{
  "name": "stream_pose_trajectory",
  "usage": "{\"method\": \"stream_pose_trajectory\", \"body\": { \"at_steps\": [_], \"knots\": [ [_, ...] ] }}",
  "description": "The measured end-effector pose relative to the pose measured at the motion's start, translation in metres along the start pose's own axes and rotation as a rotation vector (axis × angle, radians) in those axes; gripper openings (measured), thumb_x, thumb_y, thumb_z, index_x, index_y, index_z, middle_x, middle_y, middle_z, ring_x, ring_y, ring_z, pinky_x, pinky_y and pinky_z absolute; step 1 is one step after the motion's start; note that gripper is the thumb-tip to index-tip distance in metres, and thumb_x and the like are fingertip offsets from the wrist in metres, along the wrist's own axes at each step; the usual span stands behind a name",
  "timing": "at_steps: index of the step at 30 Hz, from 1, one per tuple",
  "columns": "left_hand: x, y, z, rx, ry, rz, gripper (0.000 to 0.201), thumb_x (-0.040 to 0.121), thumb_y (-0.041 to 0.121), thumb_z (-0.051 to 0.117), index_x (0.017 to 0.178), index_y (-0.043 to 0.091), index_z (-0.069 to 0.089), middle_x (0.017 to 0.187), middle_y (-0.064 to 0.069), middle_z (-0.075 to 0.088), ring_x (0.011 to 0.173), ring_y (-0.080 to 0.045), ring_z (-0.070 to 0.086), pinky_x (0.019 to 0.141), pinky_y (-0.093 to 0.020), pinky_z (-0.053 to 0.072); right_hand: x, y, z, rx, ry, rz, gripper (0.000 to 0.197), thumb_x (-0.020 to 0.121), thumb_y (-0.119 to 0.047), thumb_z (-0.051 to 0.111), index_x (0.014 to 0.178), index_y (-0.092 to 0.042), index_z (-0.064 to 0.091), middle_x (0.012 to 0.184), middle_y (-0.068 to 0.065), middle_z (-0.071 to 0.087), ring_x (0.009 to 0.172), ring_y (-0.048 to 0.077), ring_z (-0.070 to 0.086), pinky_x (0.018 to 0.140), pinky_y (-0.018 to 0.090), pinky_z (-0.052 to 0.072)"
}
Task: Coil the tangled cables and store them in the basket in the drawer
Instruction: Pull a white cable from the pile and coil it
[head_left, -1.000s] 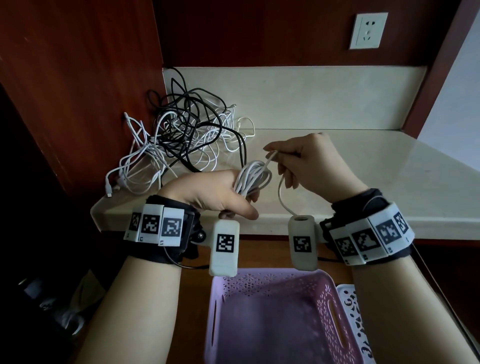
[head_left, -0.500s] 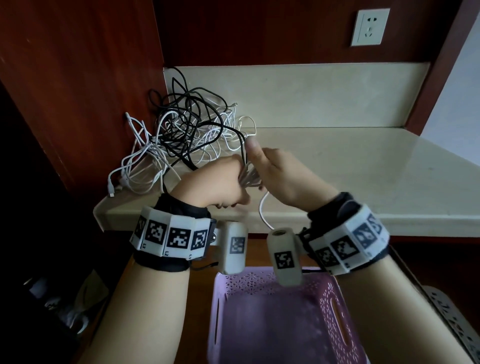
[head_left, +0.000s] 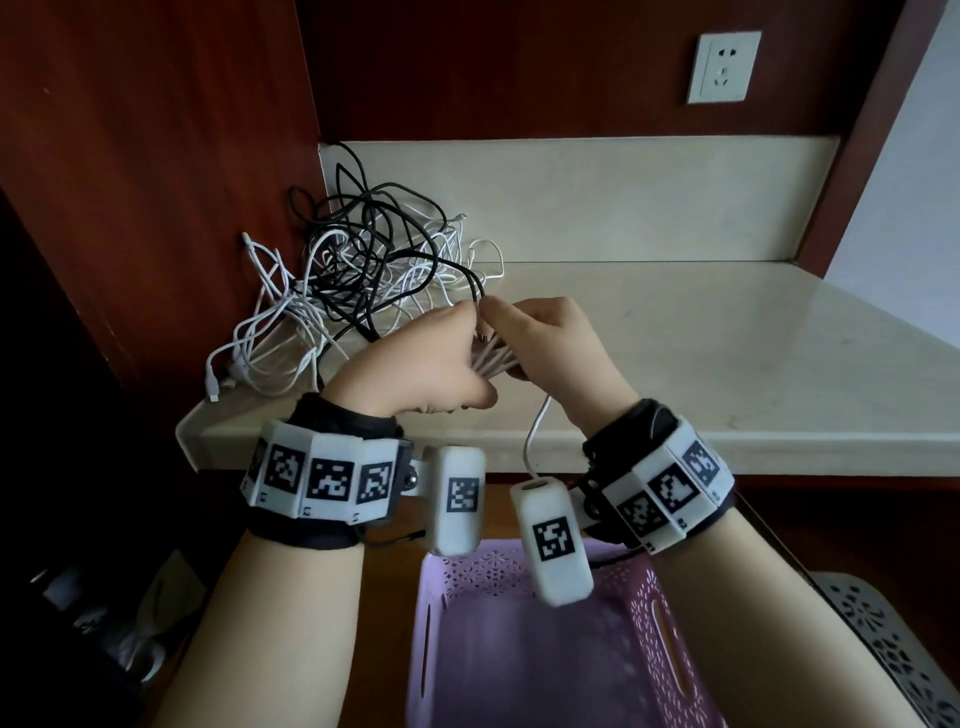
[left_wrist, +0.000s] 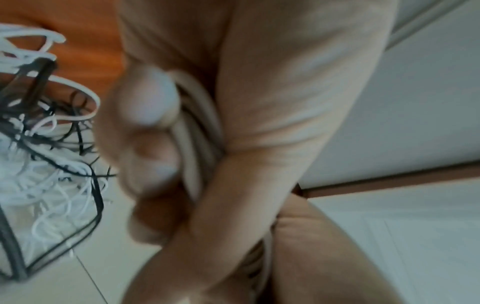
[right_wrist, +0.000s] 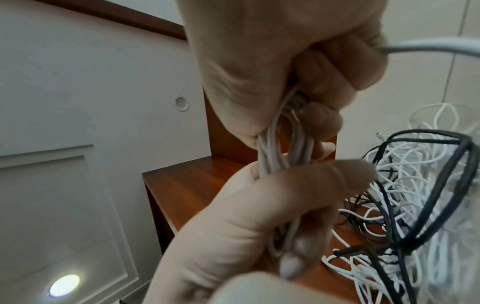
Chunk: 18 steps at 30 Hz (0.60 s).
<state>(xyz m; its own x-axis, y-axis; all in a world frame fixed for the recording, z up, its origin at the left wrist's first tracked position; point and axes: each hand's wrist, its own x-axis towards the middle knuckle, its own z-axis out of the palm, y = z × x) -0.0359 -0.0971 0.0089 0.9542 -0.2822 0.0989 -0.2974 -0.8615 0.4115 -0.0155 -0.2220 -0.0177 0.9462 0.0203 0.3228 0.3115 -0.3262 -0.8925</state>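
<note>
Stone countertop (head_left: 701, 338), pale and polished, fills an alcove of dark red wood panelling, with a matching pale backsplash and a white wall socket (head_left: 723, 66) above it. In the back left corner lies the tangled pile of cables (head_left: 358, 280), black and white strands looped through one another, some trailing over the counter's front edge. Above that edge both hands meet: the left hand (head_left: 415, 369) is clenched round a coiled white cable (head_left: 496, 356), and the right hand (head_left: 550, 348) grips the same bundle from the other side, a loose tail of it hanging down between the wrists. Below them sits the purple basket (head_left: 670, 613) in the open drawer, with a white perforated basket (head_left: 883, 639) just beside it on the right. Only the right wrist view shows the loops plainly, several white strands pinched between both hands' fingers (right_wrist: 298, 179), and a white ceiling with a lit round lamp (right_wrist: 63, 286). The left wrist view is blurred, yet shows the strands wedged against the palm.
</note>
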Motion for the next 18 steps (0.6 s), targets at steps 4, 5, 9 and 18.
{"method": "stream_pose_trajectory", "body": {
  "at_steps": [4,5,9,18],
  "knots": [
    [-0.002,0.003,-0.001,-0.226,-0.111,0.084,0.021,0.076,0.010,0.072,0.082,0.015,0.052,0.061,0.000,0.061,0.043,-0.012,0.053,0.043,-0.024,0.044,-0.003,-0.007,-0.005,-0.097,0.079,-0.134,0.044,0.085,-0.023,0.060,0.045,-0.014,0.043,0.045,-0.003,0.031,0.049,0.014,0.029,0.050,0.026,0.026],
    [-0.002,0.005,0.000,-0.294,-0.141,0.094,0.020,0.077,0.007,0.071,0.076,0.012,0.052,0.052,0.002,0.057,0.039,-0.011,0.048,0.040,-0.021,0.038,-0.004,-0.008,-0.007,-0.122,0.099,-0.175,0.046,0.085,-0.021,0.060,0.044,-0.015,0.039,0.046,-0.002,0.028,0.051,0.013,0.027,0.048,0.026,0.024],
    [-0.003,0.008,0.003,-0.444,-0.133,0.126,0.020,0.078,0.010,0.073,0.083,0.014,0.054,0.051,0.008,0.055,0.043,-0.010,0.047,0.041,-0.020,0.036,-0.005,-0.010,-0.012,-0.147,0.134,-0.211,0.054,0.088,-0.034,0.063,0.044,-0.012,0.039,0.042,-0.003,0.029,0.048,0.013,0.027,0.046,0.028,0.025],
    [-0.013,0.015,0.004,0.049,-0.067,0.188,0.024,0.095,0.037,0.050,0.091,0.013,0.045,0.078,0.002,0.056,0.058,-0.005,0.055,0.055,-0.020,0.041,-0.002,-0.006,-0.026,-0.082,0.086,-0.139,0.058,0.091,-0.038,0.058,0.050,-0.006,0.032,0.049,0.008,0.027,0.048,0.017,0.024,0.047,0.026,0.021]
  ]
}}
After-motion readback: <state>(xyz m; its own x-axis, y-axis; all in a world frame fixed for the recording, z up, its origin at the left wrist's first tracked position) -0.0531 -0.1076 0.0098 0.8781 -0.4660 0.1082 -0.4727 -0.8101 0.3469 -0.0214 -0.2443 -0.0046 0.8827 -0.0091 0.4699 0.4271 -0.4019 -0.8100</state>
